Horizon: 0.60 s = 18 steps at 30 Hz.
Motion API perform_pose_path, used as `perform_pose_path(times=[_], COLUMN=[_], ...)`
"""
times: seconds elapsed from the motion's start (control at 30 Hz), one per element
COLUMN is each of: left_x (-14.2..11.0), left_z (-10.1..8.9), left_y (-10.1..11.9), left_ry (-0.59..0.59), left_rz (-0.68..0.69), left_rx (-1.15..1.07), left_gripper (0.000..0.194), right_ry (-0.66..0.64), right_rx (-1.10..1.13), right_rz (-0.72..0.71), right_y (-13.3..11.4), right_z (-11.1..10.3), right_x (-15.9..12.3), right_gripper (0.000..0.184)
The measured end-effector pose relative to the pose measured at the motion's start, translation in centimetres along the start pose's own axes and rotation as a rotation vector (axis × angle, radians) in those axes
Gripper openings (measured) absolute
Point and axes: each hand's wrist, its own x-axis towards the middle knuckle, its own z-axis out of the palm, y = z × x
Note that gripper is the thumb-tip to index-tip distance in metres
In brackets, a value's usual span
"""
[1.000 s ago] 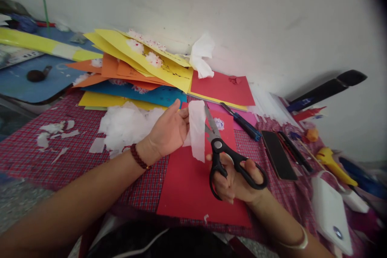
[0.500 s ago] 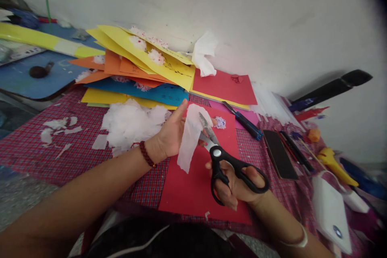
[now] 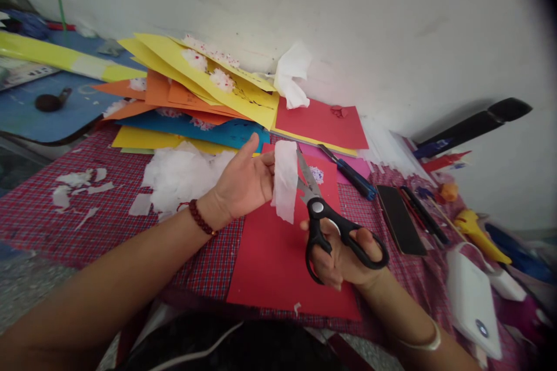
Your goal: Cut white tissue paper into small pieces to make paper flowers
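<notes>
A strip of thin white tissue paper [image 3: 285, 179] hangs from the fingertips of my left hand [image 3: 246, 182], whose thumb points up away from it. In my right hand [image 3: 343, 258] is a pair of black-handled scissors [image 3: 317, 208], thumb and fingers through the loops. The blades are parted and stand just to the right of the strip. Both hands are over a sheet of red paper [image 3: 278, 269]. Partly behind the blades, a purple-and-white speckled puff [image 3: 317, 174] lies on that sheet. My left fingertips are partly hidden by the tissue.
White tissue pieces [image 3: 174, 179] are heaped left, with scraps [image 3: 73, 185] beyond. Yellow, orange and blue papers [image 3: 204, 81] stack at the back. To the right lie a blue-handled cutter [image 3: 354, 178], a phone [image 3: 401, 220], pens [image 3: 424, 214] and a white device [image 3: 472, 301]. A wall rises behind.
The tissue strip has shifted right and up and looks shorter and straighter. The scissors' blades, which overlapped the strip, now stand at its right side. My left hand has turned more palm-up.
</notes>
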Motion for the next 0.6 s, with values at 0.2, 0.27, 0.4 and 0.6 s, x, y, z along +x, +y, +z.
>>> perform_pose_path(times=[0.2, 0.27, 0.4, 0.6], left_x=[-0.20, -0.23, -0.20, -0.08], left_z=[0.29, 0.52, 0.80, 0.71], left_y=[-0.05, -0.01, 0.03, -0.27], left_ry=[-0.009, -0.014, 0.029, 0.090], left_rz=[0.033, 0.056, 0.070, 0.087], left_rx=[0.008, -0.013, -0.076, -0.100], left_gripper=[0.052, 0.048, 0.041, 0.031], right_ry=[0.041, 0.039, 0.014, 0.025], right_rx=[-0.041, -0.038, -0.026, -0.044], right_rz=[0.030, 0.032, 0.014, -0.009], right_y=[0.04, 0.04, -0.10, 0.03], right_z=[-0.13, -0.12, -0.02, -0.21], right_x=[0.00, 0.03, 0.09, -0.02], right_gripper=[0.073, 0.073, 0.067, 0.072])
